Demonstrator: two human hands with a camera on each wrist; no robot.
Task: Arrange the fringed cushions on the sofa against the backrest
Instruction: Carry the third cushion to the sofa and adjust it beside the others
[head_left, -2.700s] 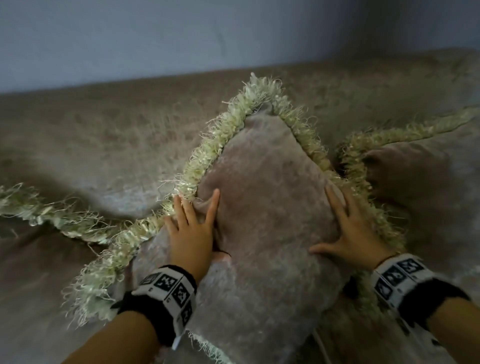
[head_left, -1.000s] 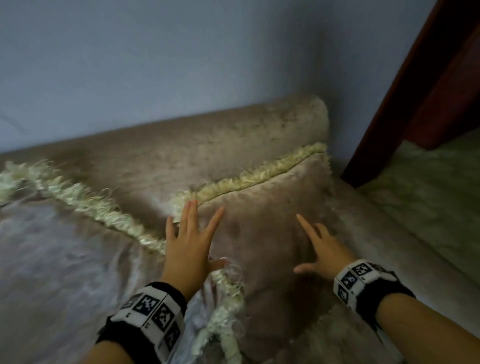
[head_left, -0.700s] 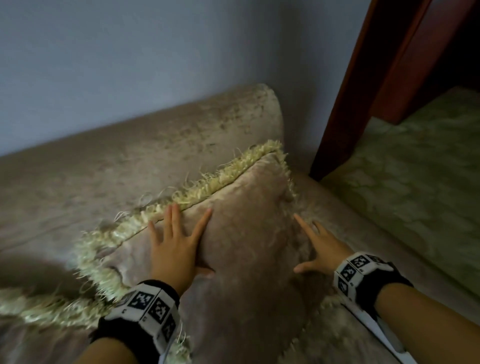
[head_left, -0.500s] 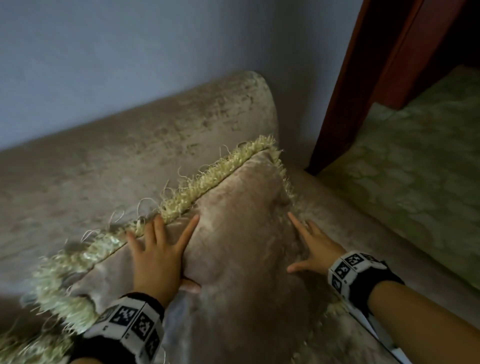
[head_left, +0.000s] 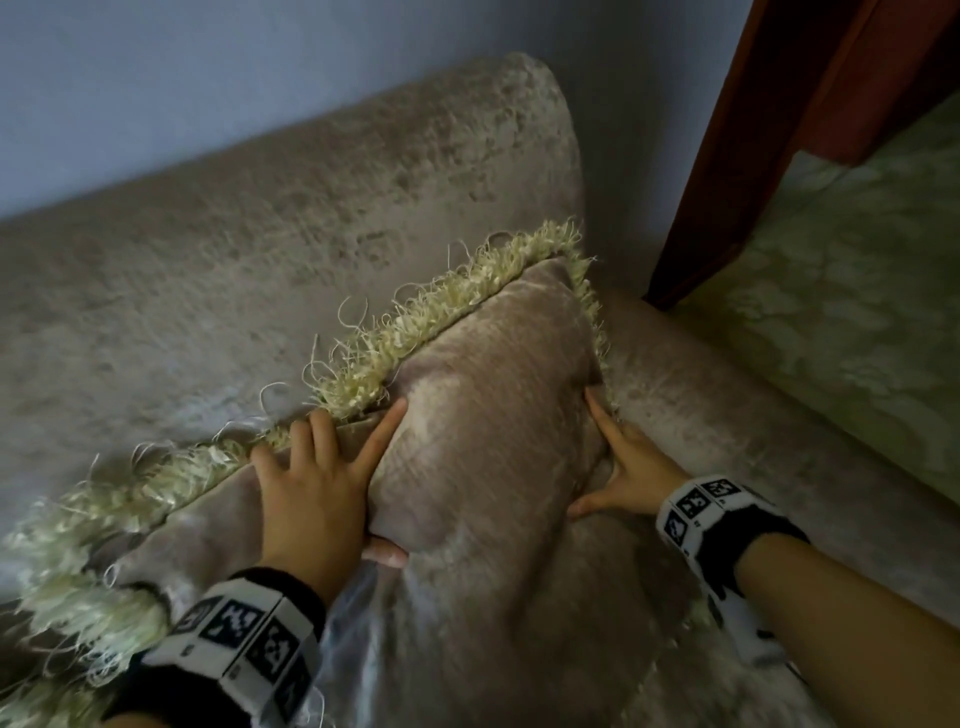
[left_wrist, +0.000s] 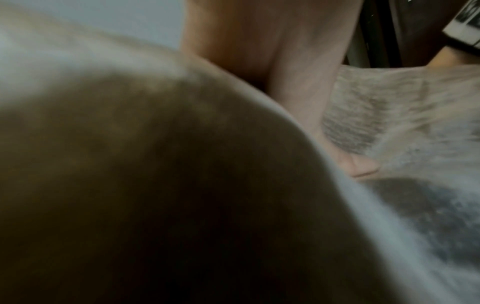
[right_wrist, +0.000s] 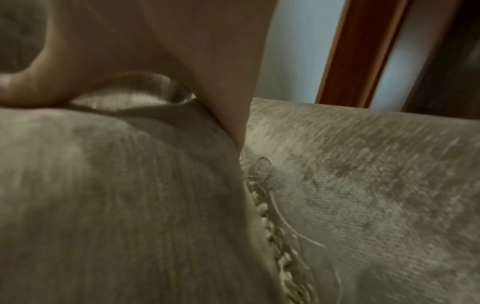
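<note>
A taupe velvet cushion (head_left: 493, 415) with a pale yellow fringe (head_left: 441, 312) leans against the sofa backrest (head_left: 260, 249) at the sofa's right end. My left hand (head_left: 327, 488) lies flat on its upper left part, fingers spread and reaching the fringe, thumb sunk in a fold. My right hand (head_left: 628, 467) presses the cushion's right edge with straight fingers, thumb splayed. The left wrist view is blurred, with cushion fabric (left_wrist: 130, 185) and my thumb (left_wrist: 361, 166). In the right wrist view, the cushion (right_wrist: 103, 195) and its fringe (right_wrist: 280, 236) meet the sofa fabric (right_wrist: 376, 185).
The fringe of a second cushion (head_left: 78, 613) shows at the lower left. The sofa's seat edge (head_left: 753, 426) runs to the right of the cushion. Beyond it are a reddish wooden door frame (head_left: 727, 156) and green patterned carpet (head_left: 857, 286). A blue-grey wall (head_left: 208, 78) stands behind.
My hands left the middle cushion and went to the right-end one. My left hand slid up to its fringe, and my right hand closed in against its right edge.
</note>
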